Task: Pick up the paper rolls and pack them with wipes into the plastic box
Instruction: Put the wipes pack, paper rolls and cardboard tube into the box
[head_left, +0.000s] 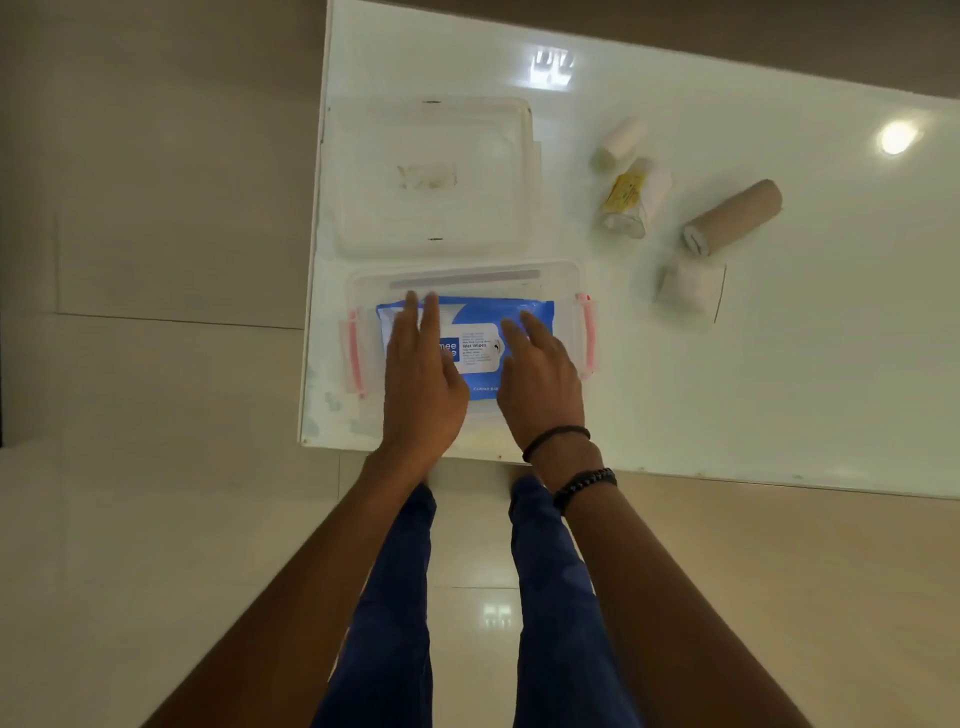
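Note:
A blue pack of wet wipes (524, 317) lies flat inside the clear plastic box (467, 278), which has pink side latches and sits at the near left corner of the white table. My left hand (421, 379) hovers flat over the pack's left half, fingers apart. My right hand (540, 384) is over its right half, fingers spread; neither grips anything. Several rolls lie to the right of the box: a white roll (621, 143), a roll in a yellow-labelled clear wrapper (634, 197), a tan roll (732, 217) and a white wrapped roll (691, 286).
The box's clear lid (431, 171) lies just beyond the box near the table's left edge. The white glossy table (779, 389) extends to the right. The table's near edge runs just under my wrists; tiled floor is below and to the left.

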